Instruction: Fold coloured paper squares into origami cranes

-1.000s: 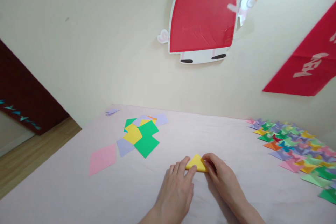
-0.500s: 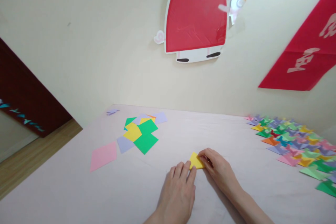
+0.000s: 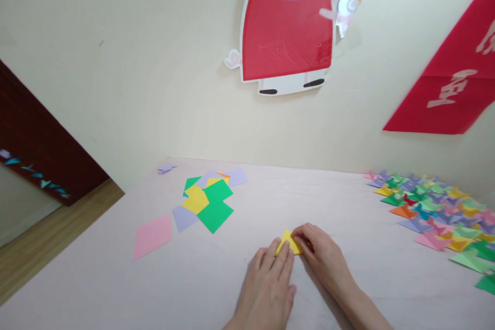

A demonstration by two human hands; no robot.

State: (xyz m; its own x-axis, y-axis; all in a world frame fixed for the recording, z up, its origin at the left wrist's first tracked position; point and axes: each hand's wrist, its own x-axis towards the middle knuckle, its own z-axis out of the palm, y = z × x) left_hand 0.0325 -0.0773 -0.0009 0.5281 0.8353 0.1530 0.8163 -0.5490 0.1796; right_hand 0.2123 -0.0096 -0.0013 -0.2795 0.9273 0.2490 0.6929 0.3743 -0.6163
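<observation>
A small folded piece of yellow paper lies on the pale tabletop, one corner pointing away from me. My left hand rests on its left side, fingers stretched out and lying flat over the paper. At the right edge, my right hand is closed, thumb and fingertips pinching the yellow paper. Both hands partly cover the paper, so its folds on the sides are hidden.
Loose green paper squares, with yellow, purple and orange ones, overlap at left centre. A pink sheet lies nearer me. Rows of folded paper figures fill the right side. The wall rises behind the table.
My left hand's fingers have shifted slightly right and further over the yellow paper, its thumb now showing. My right hand keeps its pinch. The whole view has tilted a little.
</observation>
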